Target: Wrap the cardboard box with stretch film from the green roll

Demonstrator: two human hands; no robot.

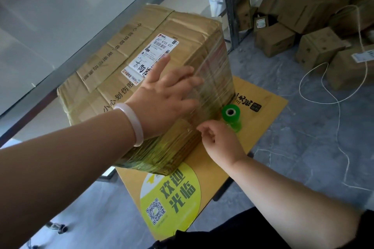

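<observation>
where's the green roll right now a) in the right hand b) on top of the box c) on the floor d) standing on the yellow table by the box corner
d: the green roll stands on end on the yellow table, right beside the corner of the cardboard box.

A storeroom: piled cartons (315, 26) beside metal racking (229, 6)

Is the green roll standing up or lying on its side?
Standing up: the green roll rests on end, core hole facing up.

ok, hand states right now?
Left hand: open, flat on the cardboard box.
Right hand: fingers curled at the stretch film; grip cannot be told.
</observation>
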